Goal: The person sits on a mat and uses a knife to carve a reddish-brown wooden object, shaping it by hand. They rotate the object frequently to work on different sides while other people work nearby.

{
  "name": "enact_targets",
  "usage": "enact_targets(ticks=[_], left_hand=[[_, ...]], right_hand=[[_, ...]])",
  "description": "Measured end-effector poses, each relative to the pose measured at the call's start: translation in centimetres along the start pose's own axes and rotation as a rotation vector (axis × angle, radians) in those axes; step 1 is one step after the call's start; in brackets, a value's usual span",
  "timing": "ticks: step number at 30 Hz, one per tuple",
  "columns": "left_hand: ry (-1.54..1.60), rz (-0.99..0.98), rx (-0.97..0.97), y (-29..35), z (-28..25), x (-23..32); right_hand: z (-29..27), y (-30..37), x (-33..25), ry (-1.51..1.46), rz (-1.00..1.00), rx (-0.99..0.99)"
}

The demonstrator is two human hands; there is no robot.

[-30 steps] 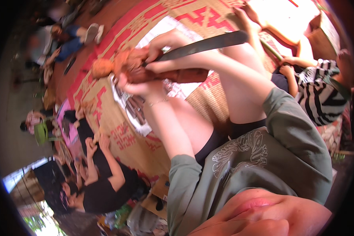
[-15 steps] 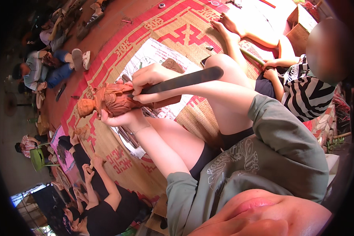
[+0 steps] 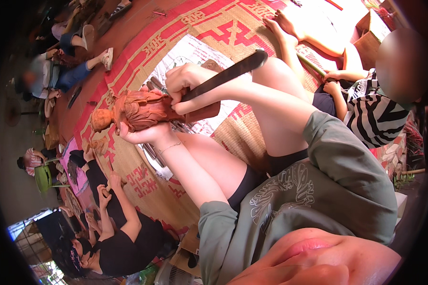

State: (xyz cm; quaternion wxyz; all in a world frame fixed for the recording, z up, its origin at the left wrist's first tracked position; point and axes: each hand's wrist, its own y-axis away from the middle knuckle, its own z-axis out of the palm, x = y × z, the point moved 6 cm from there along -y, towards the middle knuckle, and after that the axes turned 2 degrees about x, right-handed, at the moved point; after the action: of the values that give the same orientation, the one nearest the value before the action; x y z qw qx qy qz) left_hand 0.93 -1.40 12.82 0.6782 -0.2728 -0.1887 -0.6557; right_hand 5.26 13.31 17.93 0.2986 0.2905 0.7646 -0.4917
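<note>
A reddish-brown carved wooden figurine [image 3: 145, 111] lies on its side across my hands, its round head [image 3: 102, 119] pointing left. My left hand [image 3: 145, 134] cups it from below, with the fingers curled around the neck and shoulder area. My right hand [image 3: 189, 85] is closed around a long, flat, dark carving tool [image 3: 230, 75], whose broad end sticks out to the upper right. The tool's working tip sits against or close to the robe near the base; my fingers hide it, so contact cannot be made out.
Several slim carving tools [image 3: 152, 156] lie on a printed sheet [image 3: 195, 50] over the red-and-tan woven mat [image 3: 138, 185]. A person in a striped shirt [image 3: 378, 114] sits close at the right. Another in black [image 3: 131, 247] works at the lower left. A cardboard box [image 3: 371, 31] stands at the upper right.
The carving tool's broad end has swung upward, and my right hand has shifted slightly right along the figurine. My left hand keeps its hold. The whole view has shifted a little.
</note>
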Motion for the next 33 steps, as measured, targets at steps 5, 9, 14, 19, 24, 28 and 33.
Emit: enact_targets(ticks=[5, 9, 14, 19, 24, 28, 33], left_hand=[[-0.049, 0.003, 0.012, 0.4, 0.0, 0.3], [-0.043, 0.001, 0.023, 0.8, 1.3, 0.0], [-0.019, -0.038, -0.010, 0.0, 0.1, -0.7], [0.002, -0.006, 0.036, 0.6, 1.2, -1.3], [0.064, -0.098, 0.000, 0.6, 1.5, -1.6], [0.014, -0.061, 0.021, 0.8, 2.2, -2.0], [0.066, -0.120, -0.071, 0.7, 2.5, -2.1]], right_hand=[[0.0, -0.1, -0.3, -0.046, -0.010, 0.132], [0.0, -0.1, -0.6, -0.007, -0.110, 0.042], [-0.5, 0.5, 0.0, -0.007, -0.037, -0.021], [-0.8, 0.2, -0.8, 0.024, -0.074, 0.057], [-1.2, 1.2, -0.1, 0.066, -0.002, -0.112], [-1.2, 0.0, -0.8, 0.070, -0.064, 0.073], [-1.4, 0.8, 0.0, 0.043, 0.081, -0.111]])
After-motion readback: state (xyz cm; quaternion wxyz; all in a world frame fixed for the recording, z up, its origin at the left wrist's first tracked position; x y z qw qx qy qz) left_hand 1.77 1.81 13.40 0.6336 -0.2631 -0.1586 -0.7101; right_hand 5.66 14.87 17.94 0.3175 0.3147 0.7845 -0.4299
